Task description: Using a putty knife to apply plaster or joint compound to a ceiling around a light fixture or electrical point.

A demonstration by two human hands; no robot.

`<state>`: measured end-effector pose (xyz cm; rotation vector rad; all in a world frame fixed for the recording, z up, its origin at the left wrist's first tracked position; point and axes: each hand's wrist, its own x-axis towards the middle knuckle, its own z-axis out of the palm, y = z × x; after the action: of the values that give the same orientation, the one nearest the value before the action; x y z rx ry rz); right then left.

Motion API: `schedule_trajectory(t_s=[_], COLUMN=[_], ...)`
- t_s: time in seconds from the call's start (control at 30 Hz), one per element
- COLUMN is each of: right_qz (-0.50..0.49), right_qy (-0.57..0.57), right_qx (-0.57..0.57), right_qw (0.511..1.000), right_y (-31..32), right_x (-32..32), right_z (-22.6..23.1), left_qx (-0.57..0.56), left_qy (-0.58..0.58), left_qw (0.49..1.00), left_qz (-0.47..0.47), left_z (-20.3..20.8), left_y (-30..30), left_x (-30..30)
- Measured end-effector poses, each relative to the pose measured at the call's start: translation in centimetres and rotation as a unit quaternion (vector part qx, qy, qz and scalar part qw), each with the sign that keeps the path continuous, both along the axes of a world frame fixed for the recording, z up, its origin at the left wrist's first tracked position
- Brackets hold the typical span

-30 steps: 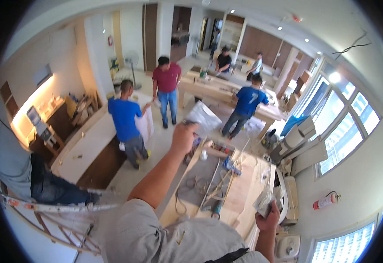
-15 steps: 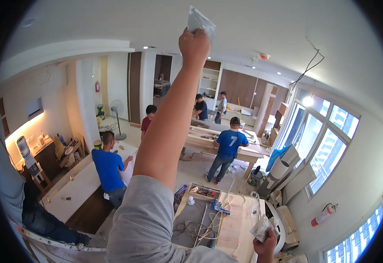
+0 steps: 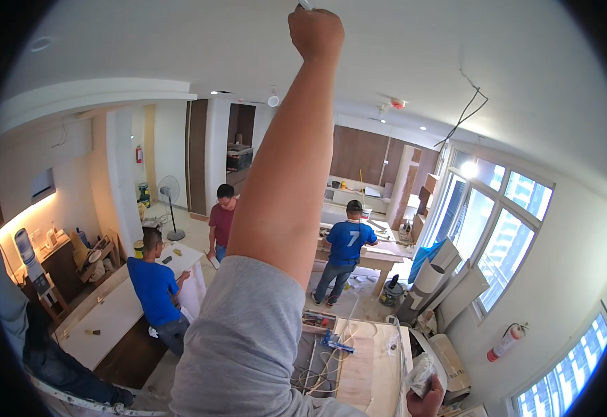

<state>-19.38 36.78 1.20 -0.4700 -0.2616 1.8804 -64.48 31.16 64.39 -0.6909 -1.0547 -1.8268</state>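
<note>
My left arm, in a grey sleeve, reaches straight up through the middle of the view. At the white ceiling (image 3: 401, 42), my left hand (image 3: 317, 33) is closed around a putty knife (image 3: 305, 4); only a sliver of it shows at the top edge. Low on the right, my right hand (image 3: 426, 401) grips a second putty knife (image 3: 420, 372), its flat blade smeared with pale putty. Both handles are hidden by my fingers.
Below me stands a worktable (image 3: 359, 361) with cords and a blue tool (image 3: 337, 341). Wires (image 3: 464, 115) hang from the ceiling. Co-workers in blue (image 3: 152, 278) and maroon (image 3: 221, 226) stand by a long white panel (image 3: 102, 333). A person's dark-trousered leg (image 3: 67, 368) rests at far left.
My left hand has moved higher, and its putty knife has mostly left the view. My right hand has dropped slightly. The person in maroon has come into fuller view.
</note>
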Motion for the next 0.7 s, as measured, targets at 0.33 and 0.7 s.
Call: schedule_trajectory(t_s=[0.33, 0.7], right_qz=[-0.247, -0.018], right_qy=[-0.221, -0.040], right_qx=[-0.133, 0.009], right_qw=[0.934, 0.999], right_y=[3.5, -1.4], right_x=[3.9, 3.1], right_z=[-8.8, -1.2], left_qx=[0.066, -0.194], left_qy=[-0.049, 0.059], left_qw=[0.986, 0.947], left_qz=[-0.144, 0.248], left_z=[5.2, 4.8], left_y=[0.5, 0.8], left_x=[7.9, -4.4])
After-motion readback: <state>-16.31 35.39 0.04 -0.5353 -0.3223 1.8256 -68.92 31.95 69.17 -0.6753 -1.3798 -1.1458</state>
